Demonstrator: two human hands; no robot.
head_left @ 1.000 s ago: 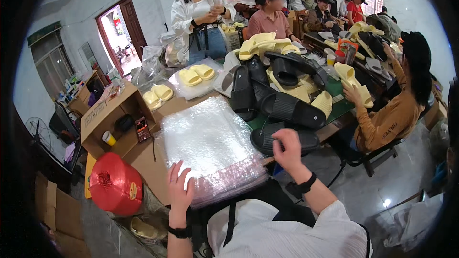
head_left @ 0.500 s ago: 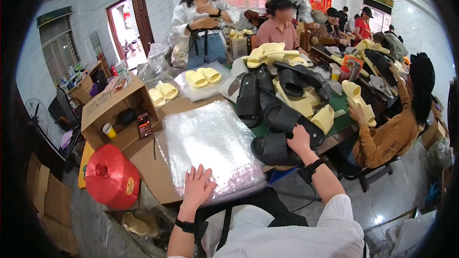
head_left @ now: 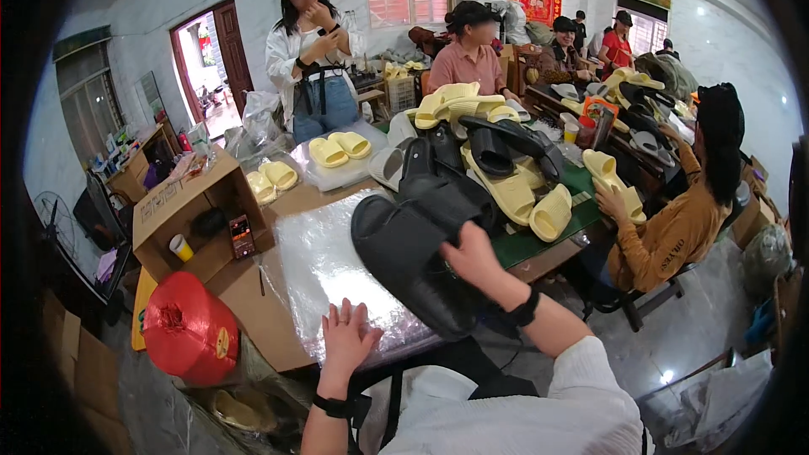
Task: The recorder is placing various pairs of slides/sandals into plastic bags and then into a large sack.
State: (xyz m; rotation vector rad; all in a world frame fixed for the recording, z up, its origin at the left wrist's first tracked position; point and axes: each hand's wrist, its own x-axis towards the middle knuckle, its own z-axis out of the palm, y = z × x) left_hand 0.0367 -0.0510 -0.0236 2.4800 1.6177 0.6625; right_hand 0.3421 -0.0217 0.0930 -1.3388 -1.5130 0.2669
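Observation:
My left hand (head_left: 348,339) lies with its fingers stretched out on the near edge of a stack of clear plastic bags (head_left: 308,240). In my right hand (head_left: 476,259) are black slippers (head_left: 404,257), apparently a pair, held over the right part of the stack. The fingers of that hand wrap round their straps and are partly hidden. Beyond them, a heap of yellow slippers (head_left: 508,194) and black slippers (head_left: 491,152) covers the table. A pair of yellow slippers (head_left: 340,149) rests on a plastic bag behind the stack.
Left of the stack stand an open cardboard box (head_left: 190,202) and a red roll of plastic twine (head_left: 190,329). A phone (head_left: 242,236) leans at the box. A person (head_left: 316,59) stands across the table; another person in brown (head_left: 674,219) sits at the right, holding yellow slippers.
My right hand has lifted the black slippers off the table's right edge and brought them left over the plastic bags. My left hand stays on the stack. The whole view has shifted slightly.

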